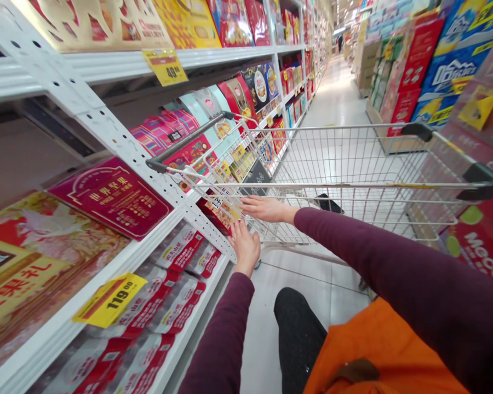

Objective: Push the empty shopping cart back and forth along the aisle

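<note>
I crouch in a shop aisle with both arms in maroon sleeves stretched forward. My right hand (265, 209) lies flat with its fingers stretched out leftward, resting on a yellow and red printed pack (224, 210) at the near end of a wire shopping cart (353, 127). Just below it, my left hand (244, 246) points its fingers upward against the underside of the same pack, close to the white shelf edge (197, 219). Neither hand is wrapped round anything that I can see.
White shelving (119, 262) on the left carries gift boxes, a maroon box (113, 197), red-white packs below, and yellow price tags (110, 300). Stacked blue and red cartons (456, 71) line the right. An orange cloth (378, 350) and my black-trousered knee (298, 328) lie near. The tiled aisle runs ahead.
</note>
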`<control>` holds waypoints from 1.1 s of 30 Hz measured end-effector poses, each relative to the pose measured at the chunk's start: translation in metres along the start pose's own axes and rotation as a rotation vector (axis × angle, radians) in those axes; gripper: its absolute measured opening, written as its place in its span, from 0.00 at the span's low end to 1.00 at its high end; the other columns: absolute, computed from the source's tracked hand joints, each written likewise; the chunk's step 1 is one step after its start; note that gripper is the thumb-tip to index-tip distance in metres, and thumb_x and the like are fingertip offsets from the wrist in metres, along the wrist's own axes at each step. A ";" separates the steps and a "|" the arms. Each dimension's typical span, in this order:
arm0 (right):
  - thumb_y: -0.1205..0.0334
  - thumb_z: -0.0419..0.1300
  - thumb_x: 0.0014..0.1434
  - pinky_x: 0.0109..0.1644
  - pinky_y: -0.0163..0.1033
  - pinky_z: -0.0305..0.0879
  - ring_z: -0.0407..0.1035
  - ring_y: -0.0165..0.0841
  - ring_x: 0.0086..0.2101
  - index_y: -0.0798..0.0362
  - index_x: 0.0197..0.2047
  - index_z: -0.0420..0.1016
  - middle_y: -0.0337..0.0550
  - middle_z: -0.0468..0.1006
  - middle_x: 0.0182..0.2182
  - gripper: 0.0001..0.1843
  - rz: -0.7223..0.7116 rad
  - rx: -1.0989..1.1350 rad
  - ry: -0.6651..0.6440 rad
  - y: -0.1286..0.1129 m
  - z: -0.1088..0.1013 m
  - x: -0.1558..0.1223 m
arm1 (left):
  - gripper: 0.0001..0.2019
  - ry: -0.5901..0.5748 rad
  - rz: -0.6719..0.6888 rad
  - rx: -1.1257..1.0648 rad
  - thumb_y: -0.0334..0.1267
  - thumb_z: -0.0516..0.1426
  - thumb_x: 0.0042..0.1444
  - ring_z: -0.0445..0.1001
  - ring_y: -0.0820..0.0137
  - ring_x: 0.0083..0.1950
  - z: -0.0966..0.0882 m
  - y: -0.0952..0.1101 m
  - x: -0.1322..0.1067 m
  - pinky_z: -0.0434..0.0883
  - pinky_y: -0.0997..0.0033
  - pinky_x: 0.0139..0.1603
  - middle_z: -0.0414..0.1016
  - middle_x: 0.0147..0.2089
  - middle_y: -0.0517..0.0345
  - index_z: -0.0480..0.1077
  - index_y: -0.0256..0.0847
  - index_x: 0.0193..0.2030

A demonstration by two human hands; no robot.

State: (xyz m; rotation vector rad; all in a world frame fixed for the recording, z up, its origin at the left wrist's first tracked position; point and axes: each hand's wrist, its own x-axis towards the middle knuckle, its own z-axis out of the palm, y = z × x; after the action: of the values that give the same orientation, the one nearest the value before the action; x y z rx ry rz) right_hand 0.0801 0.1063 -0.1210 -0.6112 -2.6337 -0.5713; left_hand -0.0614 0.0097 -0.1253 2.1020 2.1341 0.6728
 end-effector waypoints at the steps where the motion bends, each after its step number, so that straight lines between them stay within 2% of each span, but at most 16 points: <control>1: 0.73 0.47 0.62 0.66 0.51 0.46 0.44 0.37 0.64 0.55 0.58 0.63 0.46 0.60 0.62 0.22 0.026 -0.022 0.052 0.006 -0.011 0.013 | 0.30 -0.009 0.001 -0.001 0.33 0.50 0.53 0.44 0.53 0.70 -0.001 0.002 0.002 0.48 0.40 0.65 0.50 0.69 0.38 0.52 0.32 0.64; 3: 0.73 0.46 0.61 0.67 0.51 0.44 0.42 0.38 0.64 0.55 0.59 0.62 0.46 0.58 0.63 0.23 0.064 -0.053 0.091 0.013 -0.026 0.033 | 0.31 -0.028 -0.001 0.001 0.33 0.50 0.53 0.43 0.53 0.70 -0.003 0.005 0.004 0.47 0.40 0.65 0.49 0.69 0.38 0.51 0.31 0.65; 5: 0.73 0.46 0.62 0.67 0.49 0.45 0.45 0.38 0.64 0.57 0.58 0.64 0.47 0.60 0.62 0.22 0.071 -0.046 0.056 0.011 -0.026 0.038 | 0.31 -0.027 0.000 -0.002 0.33 0.50 0.53 0.41 0.53 0.71 -0.005 0.006 0.005 0.46 0.40 0.65 0.48 0.69 0.39 0.50 0.32 0.65; 9: 0.73 0.48 0.61 0.64 0.46 0.53 0.55 0.37 0.60 0.58 0.49 0.72 0.49 0.71 0.54 0.16 0.036 0.056 -0.089 -0.012 0.000 0.010 | 0.30 0.012 0.019 0.005 0.34 0.49 0.53 0.42 0.54 0.71 -0.009 0.005 0.006 0.47 0.42 0.66 0.48 0.69 0.41 0.52 0.34 0.65; 11: 0.74 0.50 0.61 0.62 0.46 0.56 0.58 0.35 0.59 0.56 0.46 0.74 0.48 0.73 0.51 0.15 0.030 0.116 -0.106 -0.023 0.007 -0.011 | 0.30 0.021 0.022 0.039 0.33 0.49 0.54 0.43 0.54 0.70 -0.014 0.009 0.009 0.48 0.43 0.66 0.47 0.69 0.40 0.52 0.32 0.65; 12: 0.73 0.50 0.61 0.62 0.47 0.56 0.58 0.35 0.59 0.55 0.47 0.73 0.48 0.72 0.52 0.15 0.038 0.136 -0.076 -0.026 0.006 -0.022 | 0.29 0.027 0.028 0.060 0.33 0.48 0.54 0.44 0.54 0.70 -0.017 0.013 0.013 0.48 0.43 0.66 0.48 0.69 0.40 0.52 0.32 0.65; 14: 0.73 0.48 0.62 0.63 0.49 0.54 0.53 0.36 0.61 0.54 0.52 0.70 0.48 0.68 0.56 0.18 0.106 0.140 0.065 -0.026 -0.007 -0.038 | 0.29 0.055 0.072 0.103 0.31 0.47 0.55 0.44 0.55 0.70 -0.023 0.026 0.023 0.48 0.45 0.66 0.48 0.69 0.41 0.52 0.31 0.65; 17: 0.74 0.46 0.62 0.64 0.54 0.50 0.45 0.38 0.64 0.54 0.58 0.65 0.48 0.63 0.60 0.22 0.321 0.080 0.304 -0.016 -0.037 -0.053 | 0.28 0.115 0.211 0.156 0.30 0.46 0.55 0.43 0.56 0.71 -0.033 0.053 0.043 0.47 0.44 0.66 0.46 0.70 0.43 0.52 0.32 0.65; 19: 0.75 0.45 0.62 0.63 0.55 0.52 0.45 0.40 0.64 0.56 0.58 0.65 0.50 0.64 0.60 0.22 0.464 0.038 0.369 -0.007 -0.055 -0.062 | 0.27 0.110 0.320 0.194 0.32 0.47 0.56 0.44 0.55 0.70 -0.037 0.072 0.057 0.47 0.41 0.66 0.47 0.70 0.44 0.54 0.35 0.64; 21: 0.74 0.46 0.61 0.61 0.55 0.56 0.50 0.42 0.62 0.57 0.57 0.66 0.52 0.65 0.58 0.22 0.562 0.011 0.361 -0.001 -0.066 -0.079 | 0.24 0.066 0.414 0.236 0.34 0.47 0.57 0.48 0.55 0.69 -0.039 0.087 0.068 0.46 0.38 0.65 0.54 0.67 0.45 0.59 0.38 0.62; 23: 0.74 0.45 0.61 0.60 0.54 0.58 0.54 0.42 0.60 0.56 0.56 0.67 0.51 0.67 0.57 0.22 0.631 -0.007 0.350 0.002 -0.074 -0.108 | 0.20 0.028 0.472 0.273 0.37 0.47 0.59 0.55 0.55 0.66 -0.039 0.096 0.076 0.44 0.36 0.65 0.63 0.63 0.46 0.64 0.41 0.58; 25: 0.73 0.44 0.62 0.61 0.55 0.58 0.56 0.41 0.59 0.54 0.57 0.67 0.51 0.68 0.56 0.22 0.698 -0.030 0.371 0.001 -0.083 -0.151 | 0.17 0.024 0.487 0.295 0.38 0.47 0.60 0.60 0.56 0.63 -0.040 0.100 0.080 0.42 0.36 0.65 0.69 0.58 0.46 0.67 0.43 0.54; 30: 0.72 0.42 0.62 0.60 0.58 0.58 0.56 0.41 0.59 0.53 0.57 0.66 0.52 0.69 0.55 0.24 0.877 -0.102 0.446 -0.002 -0.107 -0.266 | 0.14 0.052 0.444 0.299 0.39 0.47 0.60 0.67 0.58 0.57 -0.041 0.106 0.079 0.43 0.37 0.65 0.74 0.51 0.47 0.71 0.44 0.48; 33: 0.73 0.42 0.60 0.60 0.59 0.58 0.56 0.41 0.59 0.52 0.57 0.67 0.51 0.69 0.54 0.25 0.947 -0.112 0.454 0.002 -0.114 -0.303 | 0.14 0.080 0.418 0.278 0.39 0.46 0.61 0.68 0.59 0.54 -0.039 0.115 0.075 0.44 0.39 0.65 0.75 0.48 0.48 0.72 0.44 0.45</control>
State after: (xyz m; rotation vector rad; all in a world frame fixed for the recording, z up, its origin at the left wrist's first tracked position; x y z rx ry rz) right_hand 0.3639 -0.0443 -0.1574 -1.4288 -1.6327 -0.4646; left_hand 0.0279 0.0689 -0.0303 2.7571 1.9326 0.5193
